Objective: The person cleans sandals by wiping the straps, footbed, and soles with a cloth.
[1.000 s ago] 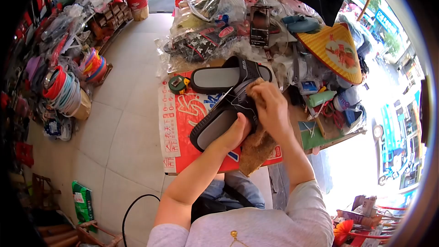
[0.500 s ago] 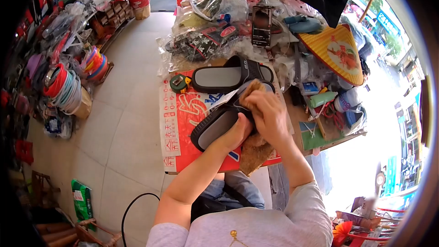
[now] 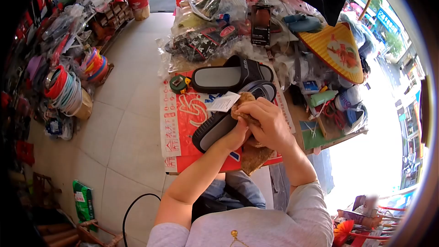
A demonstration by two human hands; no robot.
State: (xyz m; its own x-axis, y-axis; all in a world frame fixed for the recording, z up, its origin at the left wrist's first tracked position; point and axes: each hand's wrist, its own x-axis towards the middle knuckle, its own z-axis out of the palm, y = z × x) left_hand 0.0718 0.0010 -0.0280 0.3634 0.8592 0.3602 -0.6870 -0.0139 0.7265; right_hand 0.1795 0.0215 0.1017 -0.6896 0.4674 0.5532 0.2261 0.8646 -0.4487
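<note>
A black slide sandal with a grey footbed [image 3: 218, 129] lies slanted on the red printed sheet [image 3: 185, 110]. My left hand [image 3: 238, 136] grips its near side around the strap. Bunched in my right hand [image 3: 266, 121] is a brown cloth [image 3: 254, 158], pressed over the strap, with its loose end hanging below. The strap is mostly hidden by my hands and the cloth. A white tag [image 3: 223, 102] sticks out left of the cloth. Just beyond lies a second black slide [image 3: 217, 77], its strap uppermost.
A green tape measure [image 3: 179, 83] sits at the sheet's left. Behind are plastic-wrapped goods [image 3: 201, 43], a phone [image 3: 261, 25] and a yellow conical hat [image 3: 336, 52]. A green bottle [image 3: 322, 98] lies right. Stacked basins [image 3: 68, 92] stand on the left.
My right hand has moved left and toward me with the cloth, from the sandal's far part onto the strap. The white tag now shows its flat face. My left hand stays on the sandal.
</note>
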